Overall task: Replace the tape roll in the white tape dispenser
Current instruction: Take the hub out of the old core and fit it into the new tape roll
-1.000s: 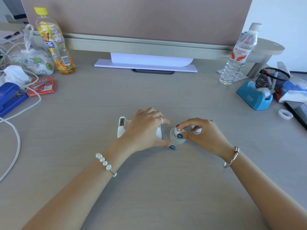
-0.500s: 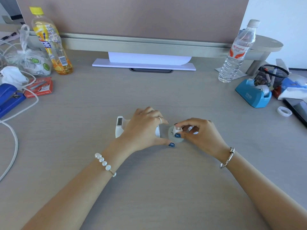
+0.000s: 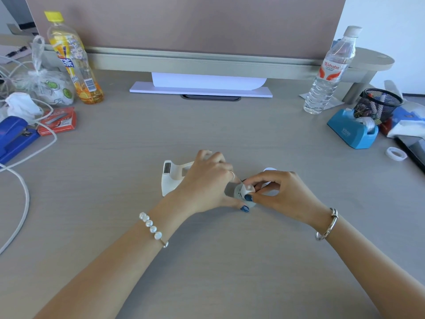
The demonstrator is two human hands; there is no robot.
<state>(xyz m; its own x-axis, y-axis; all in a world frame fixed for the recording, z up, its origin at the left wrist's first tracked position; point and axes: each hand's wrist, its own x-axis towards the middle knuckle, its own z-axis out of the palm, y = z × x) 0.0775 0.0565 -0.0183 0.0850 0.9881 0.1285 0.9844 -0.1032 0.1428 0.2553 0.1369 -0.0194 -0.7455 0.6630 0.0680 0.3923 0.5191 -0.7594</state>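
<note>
Nearest, the right hand point(image 3: 278, 194) pinches the small tape roll point(image 3: 242, 194) by its white hub, just beside the left hand point(image 3: 207, 183), which clasps the white tape dispenser point(image 3: 171, 178) on the counter point(image 3: 207, 261). To do this well, I judge the left should pin the dispenser flat while the right keeps the hub level over its slot. Farther right, a spare tape ring point(image 3: 396, 154) and blue dispenser point(image 3: 349, 132) sit well apart.

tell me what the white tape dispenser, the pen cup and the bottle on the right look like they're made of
White tape dispenser: looks like smooth moulded plastic, matt, with a grey strip at the cutter end that could be metal.
Pen cup: black wire mesh, probably metal; you can see the contents through it.
Bottle: thin clear plastic, ribbed, white cap, printed label.
</note>
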